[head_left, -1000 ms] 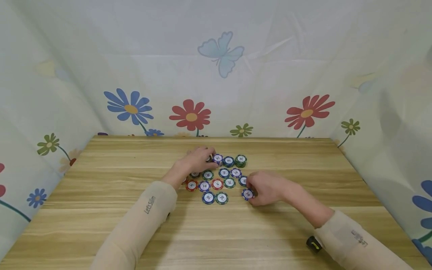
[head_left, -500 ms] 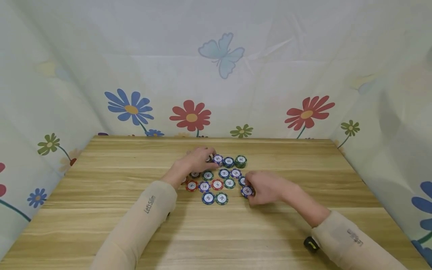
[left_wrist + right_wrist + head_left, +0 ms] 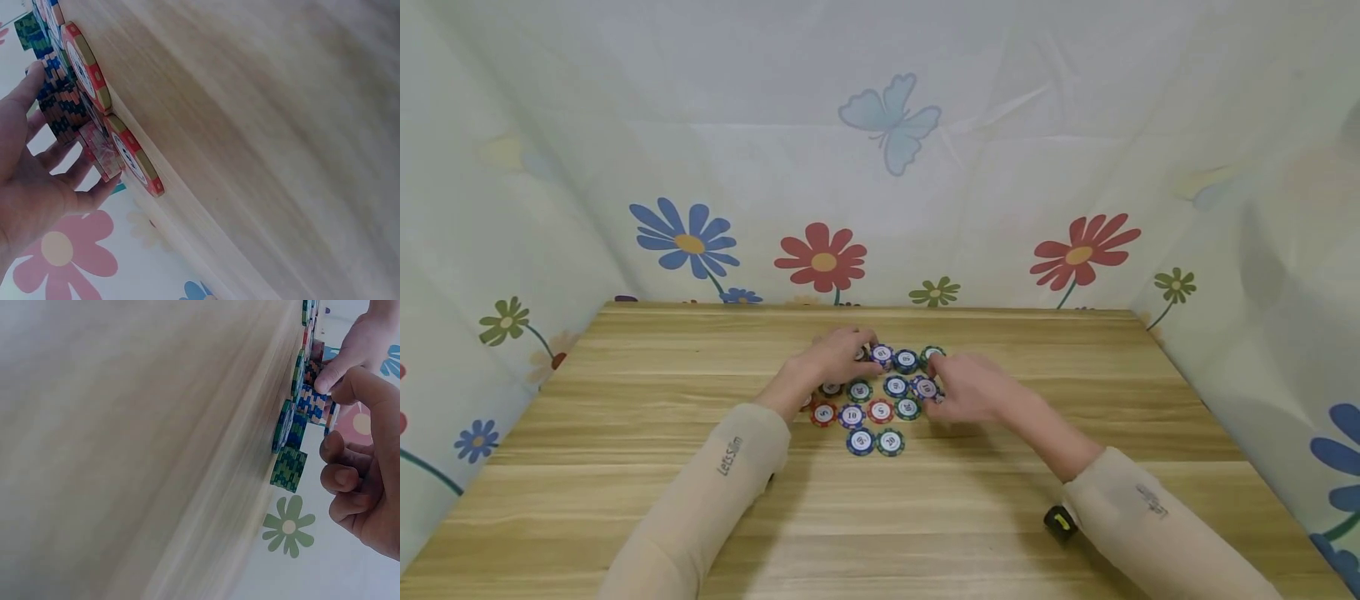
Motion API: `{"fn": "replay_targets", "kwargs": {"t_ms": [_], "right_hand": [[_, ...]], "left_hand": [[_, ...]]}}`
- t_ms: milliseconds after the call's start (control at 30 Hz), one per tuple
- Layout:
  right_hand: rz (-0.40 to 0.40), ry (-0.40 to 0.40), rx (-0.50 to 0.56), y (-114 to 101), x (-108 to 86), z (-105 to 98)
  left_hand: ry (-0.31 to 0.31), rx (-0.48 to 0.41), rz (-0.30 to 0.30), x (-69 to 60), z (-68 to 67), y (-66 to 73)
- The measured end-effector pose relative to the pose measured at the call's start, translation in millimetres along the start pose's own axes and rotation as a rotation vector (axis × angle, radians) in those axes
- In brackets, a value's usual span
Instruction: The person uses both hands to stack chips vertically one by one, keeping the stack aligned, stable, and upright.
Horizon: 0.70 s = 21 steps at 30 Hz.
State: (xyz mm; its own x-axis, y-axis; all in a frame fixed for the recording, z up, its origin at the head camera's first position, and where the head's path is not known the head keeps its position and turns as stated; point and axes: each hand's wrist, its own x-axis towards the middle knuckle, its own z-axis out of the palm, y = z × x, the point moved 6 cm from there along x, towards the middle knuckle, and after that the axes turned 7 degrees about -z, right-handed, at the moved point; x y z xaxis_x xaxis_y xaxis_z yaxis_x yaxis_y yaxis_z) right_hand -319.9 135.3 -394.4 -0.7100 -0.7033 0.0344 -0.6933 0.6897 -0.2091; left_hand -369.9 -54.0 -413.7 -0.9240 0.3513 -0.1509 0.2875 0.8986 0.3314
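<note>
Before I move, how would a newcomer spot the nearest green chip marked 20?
On the wooden table, find the lowest pair in the head view. The green chip is on the right; its green rim and 20 distinguish it from the blue chip.

Both arms stretch forward from the person's side of the row of chip stacks. The left hand curves round the row's left end, thumb in front. The right hand, near the right end, pinches a chip, its other fingers bent in.
</note>
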Motion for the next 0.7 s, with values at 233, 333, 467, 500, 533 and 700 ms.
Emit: {"fn": "replay_targets", "kwargs": {"t_ms": [233, 333, 467, 500, 533, 700], "right_hand": [[0.011, 0.042, 0.006, 1.8, 13.4, -3.6], [0.019, 0.03, 0.022, 3.0, 19.5, -3.6], [0.023, 0.027, 0.038, 3.5, 29.7, -4.4], [0.025, 0.028, 0.038, 3.4, 32.3, -4.7], [0.029, 0.03, 0.039, 3.2, 34.8, -5.1], [0.067, 0.016, 0.045, 3.9, 46.0, -3.2]], "left_hand": [[-0.001, 0.0, 0.005, 1.3, 0.8, -0.1], [0.0, 0.006, 0.007, 2.1, 1.4, -0.7], [0.002, 0.004, 0.005, 2.1, 1.3, -1.2], [0.003, 0.003, 0.006, 2.2, 1.2, -1.1], [0.004, 0.004, 0.008, 2.3, 1.3, -1.1], [0.009, 0.018, 0.025, 2.7, 1.3, 0.2]]}}
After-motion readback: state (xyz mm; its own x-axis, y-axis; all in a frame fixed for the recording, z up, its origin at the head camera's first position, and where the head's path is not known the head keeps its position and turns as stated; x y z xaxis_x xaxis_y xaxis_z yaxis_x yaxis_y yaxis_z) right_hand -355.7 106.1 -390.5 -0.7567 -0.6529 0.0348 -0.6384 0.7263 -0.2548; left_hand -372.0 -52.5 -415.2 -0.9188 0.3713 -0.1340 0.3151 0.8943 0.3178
